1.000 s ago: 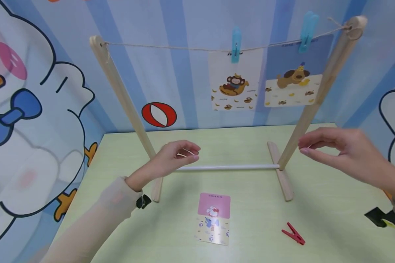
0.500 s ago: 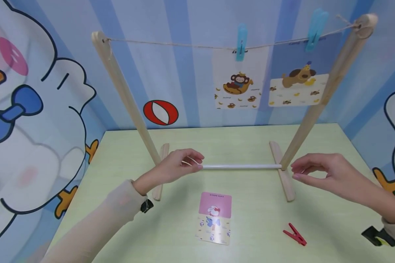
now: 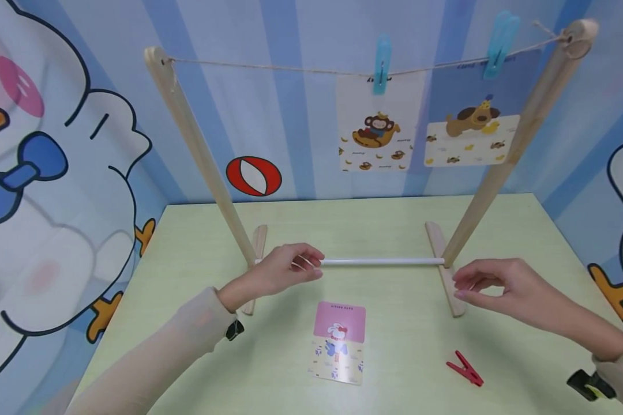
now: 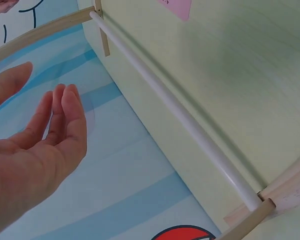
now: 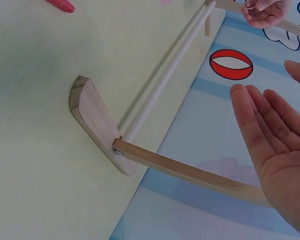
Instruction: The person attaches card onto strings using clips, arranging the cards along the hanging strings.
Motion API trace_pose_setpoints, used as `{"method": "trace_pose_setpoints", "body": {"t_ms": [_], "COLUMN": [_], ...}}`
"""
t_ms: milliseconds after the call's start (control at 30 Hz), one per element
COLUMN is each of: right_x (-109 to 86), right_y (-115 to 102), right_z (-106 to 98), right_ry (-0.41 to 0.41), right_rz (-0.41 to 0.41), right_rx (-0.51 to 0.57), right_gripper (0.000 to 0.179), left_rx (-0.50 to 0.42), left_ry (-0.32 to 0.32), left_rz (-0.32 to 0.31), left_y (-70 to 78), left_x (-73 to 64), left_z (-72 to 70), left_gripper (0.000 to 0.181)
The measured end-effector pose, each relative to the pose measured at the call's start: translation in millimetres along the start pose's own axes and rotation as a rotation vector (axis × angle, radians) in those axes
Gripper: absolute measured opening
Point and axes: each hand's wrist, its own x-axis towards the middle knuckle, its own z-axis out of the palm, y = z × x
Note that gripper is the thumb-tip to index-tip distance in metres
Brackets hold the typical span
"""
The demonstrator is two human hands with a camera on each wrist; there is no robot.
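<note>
My left hand [image 3: 285, 268] hovers before the left end of the white rod [image 3: 381, 261], fingers loosely bent with nothing in them. Near the right foot of the wooden frame my right hand [image 3: 503, 291] is held in the air, thumb and fingers apart and holding nothing. Between and below the hands, a pink and cream card [image 3: 337, 343] with a rabbit picture lies on the table. Right of it lies a red clothespin [image 3: 465, 369]. Both wrist views show empty fingers, the left hand [image 4: 45, 130] and the right hand [image 5: 275, 135] each with a gap at the thumb.
A string [image 3: 291, 68] spans the two wooden posts [image 3: 199, 153]. Blue clothespins [image 3: 382, 63] hold a monkey card [image 3: 376, 135] and a dog card [image 3: 469, 129] on its right half. A striped blue backdrop [image 3: 301, 132] stands behind the table [image 3: 394, 323].
My right hand has come down and slightly left, and my left hand has sunk a little to the right. The card and red clothespin stay where they lay.
</note>
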Motion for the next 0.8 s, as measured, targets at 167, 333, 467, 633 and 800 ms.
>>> {"method": "trace_pose_setpoints", "body": {"t_ms": [167, 333, 467, 633, 800], "right_x": [-4.9, -9.1, -13.1, -18.3, -23.8], "right_y": [6.3, 12.2, 16.2, 21.8, 27.0], "right_z": [10.0, 19.8, 26.2, 33.3, 39.9], "right_ry": [-0.051, -0.108, -0.125, -0.147, -0.159], "right_rz": [0.021, 0.013, 0.04, 0.06, 0.066], "right_rx": [0.042, 0.075, 0.043, -0.012, -0.026], "right_gripper": [0.02, 0.018, 0.019, 0.021, 0.025], "left_rx": [0.008, 0.031, 0.043, 0.066, 0.095], "left_ry": [-0.019, -0.027, -0.032, -0.03, -0.018], "left_rz": [-0.022, -0.032, -0.048, -0.052, -0.042], "left_y": [-5.9, -12.4, -16.3, -23.1, -27.4], "left_x": [0.5, 0.6, -0.1, 0.8, 1.3], "left_z": [5.9, 11.1, 15.1, 22.7, 29.3], "left_gripper": [0.032, 0.033, 0.033, 0.032, 0.034]}}
